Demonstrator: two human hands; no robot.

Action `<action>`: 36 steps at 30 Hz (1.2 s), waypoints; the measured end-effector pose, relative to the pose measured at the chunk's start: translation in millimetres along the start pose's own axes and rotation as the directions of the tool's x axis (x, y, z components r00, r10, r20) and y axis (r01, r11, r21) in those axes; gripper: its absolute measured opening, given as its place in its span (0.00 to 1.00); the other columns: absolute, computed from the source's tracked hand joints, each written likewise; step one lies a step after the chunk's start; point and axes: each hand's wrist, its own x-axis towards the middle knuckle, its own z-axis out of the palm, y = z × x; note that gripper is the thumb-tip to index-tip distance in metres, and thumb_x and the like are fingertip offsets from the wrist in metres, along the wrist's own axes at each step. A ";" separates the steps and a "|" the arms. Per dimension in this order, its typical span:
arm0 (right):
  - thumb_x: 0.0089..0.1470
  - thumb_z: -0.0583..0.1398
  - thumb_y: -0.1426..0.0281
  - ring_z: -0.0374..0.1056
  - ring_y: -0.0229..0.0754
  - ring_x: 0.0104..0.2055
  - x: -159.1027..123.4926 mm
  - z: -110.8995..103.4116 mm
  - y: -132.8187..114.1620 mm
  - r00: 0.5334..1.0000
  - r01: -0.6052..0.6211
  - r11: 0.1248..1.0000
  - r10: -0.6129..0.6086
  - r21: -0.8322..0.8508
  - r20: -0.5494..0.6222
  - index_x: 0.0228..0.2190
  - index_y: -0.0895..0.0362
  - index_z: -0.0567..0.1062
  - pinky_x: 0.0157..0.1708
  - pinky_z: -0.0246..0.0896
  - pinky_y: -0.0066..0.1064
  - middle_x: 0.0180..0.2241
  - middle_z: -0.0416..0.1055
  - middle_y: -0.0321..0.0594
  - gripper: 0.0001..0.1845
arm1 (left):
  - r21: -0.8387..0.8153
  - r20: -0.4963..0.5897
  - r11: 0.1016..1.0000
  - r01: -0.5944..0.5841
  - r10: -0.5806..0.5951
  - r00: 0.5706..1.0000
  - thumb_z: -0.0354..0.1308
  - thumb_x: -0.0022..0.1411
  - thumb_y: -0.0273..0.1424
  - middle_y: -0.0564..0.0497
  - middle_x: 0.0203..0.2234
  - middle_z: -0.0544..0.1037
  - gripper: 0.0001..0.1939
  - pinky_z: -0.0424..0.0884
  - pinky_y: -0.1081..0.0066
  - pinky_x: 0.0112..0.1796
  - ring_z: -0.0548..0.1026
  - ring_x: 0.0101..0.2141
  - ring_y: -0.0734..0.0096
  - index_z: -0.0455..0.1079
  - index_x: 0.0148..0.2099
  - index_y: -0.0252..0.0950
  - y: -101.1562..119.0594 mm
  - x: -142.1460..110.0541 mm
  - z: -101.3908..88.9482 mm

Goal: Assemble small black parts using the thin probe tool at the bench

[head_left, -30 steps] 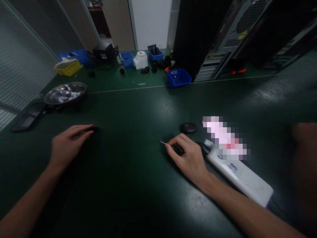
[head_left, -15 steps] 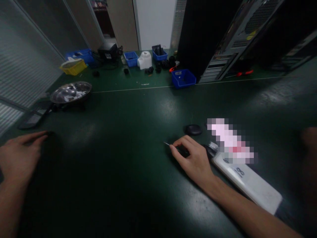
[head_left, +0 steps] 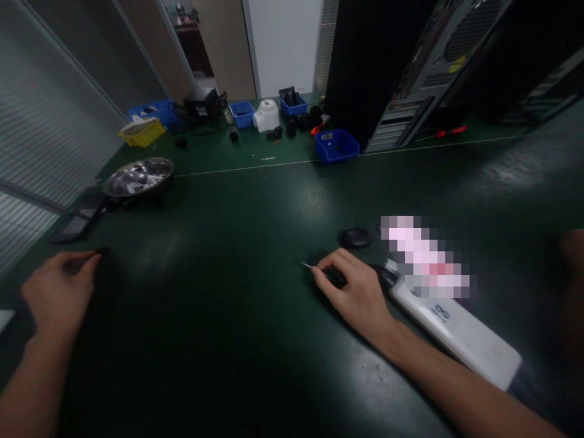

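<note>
My right hand (head_left: 353,289) rests on the dark green table (head_left: 255,231), fingers closed round a thin tool (head_left: 314,271) whose metal tip pokes out to the left. A small black oval part (head_left: 356,238) lies just beyond its fingers. A long white device (head_left: 456,331) lies right of that wrist, partly under a blurred patch. My left hand (head_left: 61,292) is at the far left, fingers curled, with its fingertips on a small dark object (head_left: 101,251) that is hard to make out.
A metal dish (head_left: 139,176) and a flat black device (head_left: 77,217) sit at the left. Blue bins (head_left: 336,145), a yellow bin (head_left: 142,132) and a white housing (head_left: 265,115) line the back. Computer cases (head_left: 410,79) stand at the back right.
My left hand has slid far to the left across the table with the small dark object under its fingertips. My right hand has stayed put.
</note>
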 end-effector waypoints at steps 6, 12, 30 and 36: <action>0.65 0.59 0.64 0.70 0.39 0.35 -0.1 -0.4 0.3 0.998 0.029 1.000 -0.029 -0.011 0.059 0.35 0.54 0.75 0.31 0.61 0.29 0.37 0.73 0.37 0.08 | -0.355 -0.006 0.855 -0.378 0.402 0.916 0.57 0.69 0.41 0.55 0.45 0.79 0.14 0.71 0.68 0.44 0.77 0.41 0.68 0.74 0.50 0.40 69.1 -49.5 -37.0; 0.65 0.59 0.64 0.70 0.38 0.34 -1.4 1.7 1.6 0.994 0.067 0.998 -0.066 -0.008 0.092 0.35 0.54 0.75 0.31 0.61 0.28 0.37 0.73 0.37 0.08 | -0.835 -0.018 0.237 -0.497 0.890 0.456 0.59 0.69 0.33 0.49 0.47 0.78 0.07 0.75 0.67 0.46 0.78 0.45 0.68 0.75 0.47 0.39 206.4 -152.7 -73.4; 0.66 0.57 0.66 0.69 0.38 0.34 -3.9 7.7 0.4 0.975 0.154 0.987 -0.143 -0.053 0.172 0.35 0.54 0.74 0.34 0.62 0.30 0.36 0.72 0.38 0.09 | -0.902 -0.149 0.006 -0.432 0.934 0.324 0.56 0.71 0.29 0.48 0.45 0.79 0.11 0.75 0.67 0.50 0.76 0.47 0.70 0.75 0.52 0.38 247.3 -178.1 -63.0; 0.67 0.58 0.66 0.69 0.37 0.34 -5.3 11.7 1.2 0.956 0.219 0.975 -0.205 -0.044 0.209 0.38 0.54 0.75 0.33 0.61 0.29 0.37 0.72 0.38 0.07 | -0.855 -0.196 -0.060 -0.515 0.957 0.214 0.54 0.72 0.26 0.48 0.48 0.78 0.14 0.74 0.68 0.48 0.74 0.47 0.71 0.73 0.56 0.37 245.5 -180.6 -63.4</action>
